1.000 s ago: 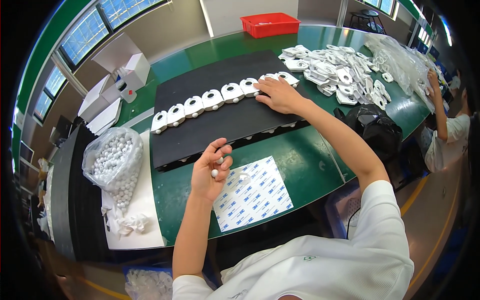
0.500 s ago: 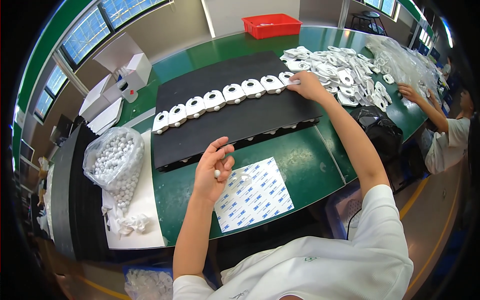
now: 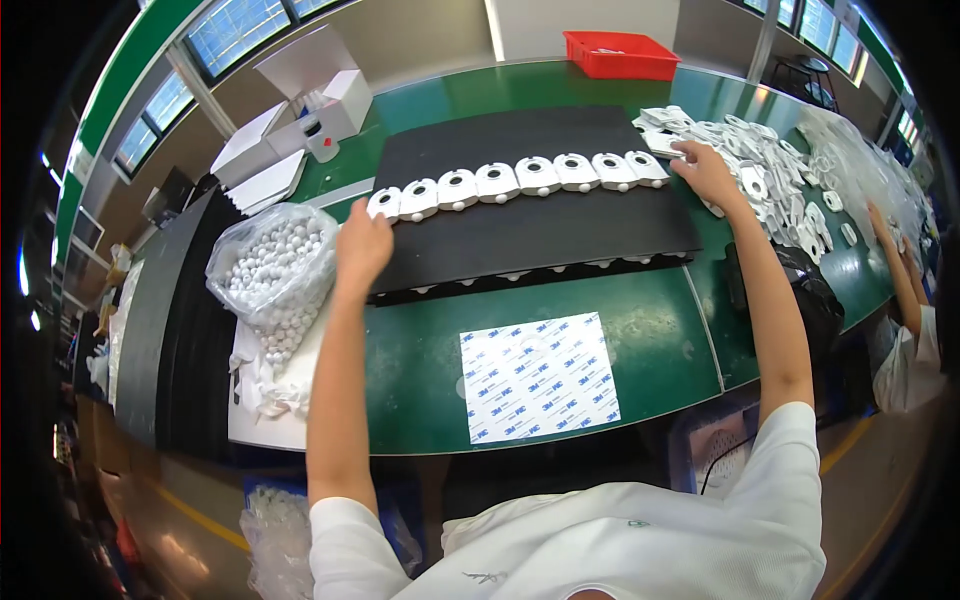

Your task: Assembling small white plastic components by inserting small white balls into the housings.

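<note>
Eight-odd aside, several white plastic parts with round black-looking holes form a row (image 3: 495,183) across a black foam board (image 3: 540,232); small white balls show along their near edges. My left hand (image 3: 363,248) is at the row's left end, fingers curled beside the leftmost part; its fingertips and anything inside them are hidden. My right hand (image 3: 708,174) is just past the row's right end, its fingers closed on a white plastic part at the near-left edge of a loose pile (image 3: 750,150) of such parts. A clear bag of white balls (image 3: 275,265) stands left of my left forearm.
A patterned white sheet (image 3: 540,380) lies on the green table (image 3: 420,400) in front of me. A red bin (image 3: 620,55) stands at the back. White boxes (image 3: 265,145) and a bottle (image 3: 320,140) are far left. At right are a black bag (image 3: 795,290) and another person's arm (image 3: 900,265).
My left hand, which had a white ball in its palm, has moved from above the sheet to the row's left end. My right hand has left the row's last part for the pile. The view has shifted.
</note>
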`<state>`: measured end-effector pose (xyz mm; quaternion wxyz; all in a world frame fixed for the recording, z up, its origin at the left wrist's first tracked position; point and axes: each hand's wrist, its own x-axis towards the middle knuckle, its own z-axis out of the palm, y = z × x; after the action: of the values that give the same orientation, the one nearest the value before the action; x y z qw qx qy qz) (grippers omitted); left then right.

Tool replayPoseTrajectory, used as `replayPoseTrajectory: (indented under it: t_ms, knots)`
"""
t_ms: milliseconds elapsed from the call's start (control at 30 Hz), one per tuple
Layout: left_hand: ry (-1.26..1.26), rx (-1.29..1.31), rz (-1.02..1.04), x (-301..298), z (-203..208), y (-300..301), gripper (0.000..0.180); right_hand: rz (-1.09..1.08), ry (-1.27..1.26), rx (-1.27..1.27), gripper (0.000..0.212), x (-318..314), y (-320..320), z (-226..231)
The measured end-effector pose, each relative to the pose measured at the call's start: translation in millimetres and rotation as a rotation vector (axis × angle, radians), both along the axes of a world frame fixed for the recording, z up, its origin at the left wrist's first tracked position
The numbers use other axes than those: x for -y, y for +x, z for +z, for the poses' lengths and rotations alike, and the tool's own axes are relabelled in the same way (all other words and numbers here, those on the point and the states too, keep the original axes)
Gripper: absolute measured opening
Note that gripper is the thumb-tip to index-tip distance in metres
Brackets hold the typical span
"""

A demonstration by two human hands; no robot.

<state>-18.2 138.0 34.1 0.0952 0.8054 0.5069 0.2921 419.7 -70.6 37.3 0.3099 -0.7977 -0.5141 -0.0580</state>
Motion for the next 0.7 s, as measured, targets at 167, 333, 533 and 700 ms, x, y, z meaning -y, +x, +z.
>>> replayPoseTrajectory:
  t_ms: [167,333,533,700]
  knots:
    - [-0.212,-0.209,0.120,-44,-11,-17,0.041,-0.175,0.060,0.225,0.037,2,59,-5]
    - [-0.220,-0.182,0.085,-39,-13,-5,0.041,-0.401,-0.200,0.193,0.049,28,96,-13]
    - [-0.397,-0.031,0.132,-39,-15,-14,0.043,-0.265,-0.228,0.056,0.046,30,96,-12]
    - [-0.104,0.225,-0.009,-14,-9,-15,0.046,-0.310,-0.284,0.005,0.046,33,91,3]
